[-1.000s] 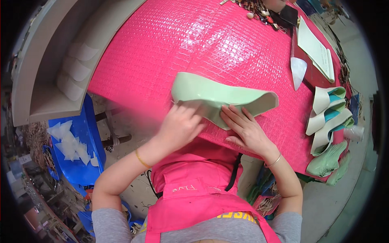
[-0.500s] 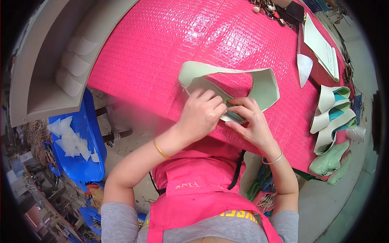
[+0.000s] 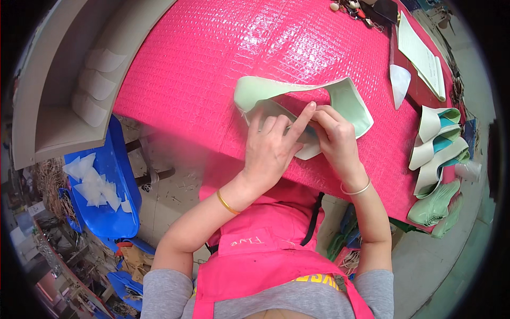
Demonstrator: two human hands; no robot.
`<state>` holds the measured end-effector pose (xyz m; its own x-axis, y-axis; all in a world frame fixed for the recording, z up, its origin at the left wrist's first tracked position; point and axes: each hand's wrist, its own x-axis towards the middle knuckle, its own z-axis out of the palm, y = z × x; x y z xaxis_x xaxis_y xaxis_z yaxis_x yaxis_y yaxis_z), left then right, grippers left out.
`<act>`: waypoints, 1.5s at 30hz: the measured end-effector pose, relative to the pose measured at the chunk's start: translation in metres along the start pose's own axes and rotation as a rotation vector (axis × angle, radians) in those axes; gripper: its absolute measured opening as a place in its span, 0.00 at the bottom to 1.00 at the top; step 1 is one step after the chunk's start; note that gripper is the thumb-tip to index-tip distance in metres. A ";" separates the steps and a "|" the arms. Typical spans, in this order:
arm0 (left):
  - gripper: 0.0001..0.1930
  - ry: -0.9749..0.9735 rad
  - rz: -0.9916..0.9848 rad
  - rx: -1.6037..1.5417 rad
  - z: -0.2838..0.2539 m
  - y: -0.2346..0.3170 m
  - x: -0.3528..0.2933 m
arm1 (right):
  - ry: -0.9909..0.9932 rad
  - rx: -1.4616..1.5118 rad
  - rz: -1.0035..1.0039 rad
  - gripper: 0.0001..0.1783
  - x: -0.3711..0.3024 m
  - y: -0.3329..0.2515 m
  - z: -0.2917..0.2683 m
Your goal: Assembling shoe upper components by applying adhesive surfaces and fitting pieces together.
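Observation:
A shoe upper (image 3: 348, 103), pale green inside with light edges, lies curved into a loop near the table's front edge. My left hand (image 3: 271, 146) rests over its near wall, fingers apart and the index finger stretched toward my right hand. Closed in a pinch just inside the loop, my right hand (image 3: 337, 141) meets that index fingertip. Whatever is between its fingertips is hidden. Part of the upper's near wall is covered by both hands.
Several folded uppers (image 3: 438, 149) and green pieces (image 3: 434, 204) line the table's right edge. A white curved piece (image 3: 399, 85) lies near a notepad (image 3: 419, 56). At left are a grey shelf (image 3: 58, 135) with white pieces and a blue plastic chair (image 3: 114, 226) bearing translucent scraps.
My left hand has loosened from a closed grip and spread its fingers. My right hand has risen and closed into a pinch. The upper's right end has shifted slightly right and up.

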<state>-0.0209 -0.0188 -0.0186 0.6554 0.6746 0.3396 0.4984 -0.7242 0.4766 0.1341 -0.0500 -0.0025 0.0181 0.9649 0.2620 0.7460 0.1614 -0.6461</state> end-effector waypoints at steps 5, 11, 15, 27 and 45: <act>0.45 0.100 -0.146 -0.041 0.014 0.009 -0.003 | -0.075 -0.019 0.004 0.11 -0.030 -0.002 -0.012; 0.46 0.058 -0.082 -0.016 0.016 0.010 -0.003 | 0.064 -0.078 0.072 0.08 -0.018 0.016 -0.013; 0.44 0.070 -0.084 -0.140 0.013 0.006 -0.006 | -0.010 0.018 0.187 0.10 -0.014 0.020 -0.016; 0.23 0.000 -0.029 -0.083 0.010 -0.014 -0.015 | -0.224 -0.290 -0.491 0.22 -0.029 0.036 -0.016; 0.19 -0.173 0.299 -0.116 -0.010 -0.030 -0.021 | -0.232 -0.294 -0.444 0.15 -0.054 0.043 -0.044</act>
<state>-0.0552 -0.0099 -0.0313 0.8537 0.3942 0.3403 0.2092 -0.8580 0.4690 0.1944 -0.1047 -0.0129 -0.4604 0.8433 0.2773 0.8027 0.5289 -0.2756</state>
